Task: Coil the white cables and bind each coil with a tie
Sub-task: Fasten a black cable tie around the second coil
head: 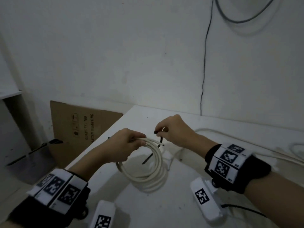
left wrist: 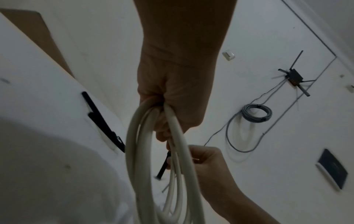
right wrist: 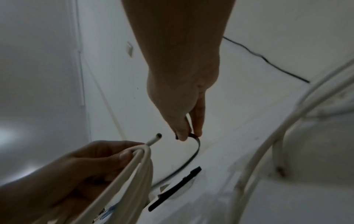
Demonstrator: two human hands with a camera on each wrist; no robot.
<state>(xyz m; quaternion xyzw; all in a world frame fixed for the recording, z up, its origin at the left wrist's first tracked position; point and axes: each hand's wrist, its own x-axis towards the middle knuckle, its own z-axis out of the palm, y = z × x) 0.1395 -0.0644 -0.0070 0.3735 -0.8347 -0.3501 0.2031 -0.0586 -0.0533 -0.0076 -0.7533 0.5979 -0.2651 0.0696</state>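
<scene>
Left hand (head: 125, 144) grips the looped white round cable coil (head: 148, 168) above the white table (head: 181, 208); right hand (head: 172, 129) pinches a thin black strap tie (right wrist: 195, 150) beside it.

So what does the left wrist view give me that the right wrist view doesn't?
Only the left wrist view shows the wall gear: a black router, a grey cable coil hanging below it, and a dark panel.

Only the right wrist view shows the cut end of the white cable poking past the left hand, and loose white cables on the table.

Both show the left hand gripping the white coil, the right hand pinching a black tie, and spare black ties lying on the table.
</scene>
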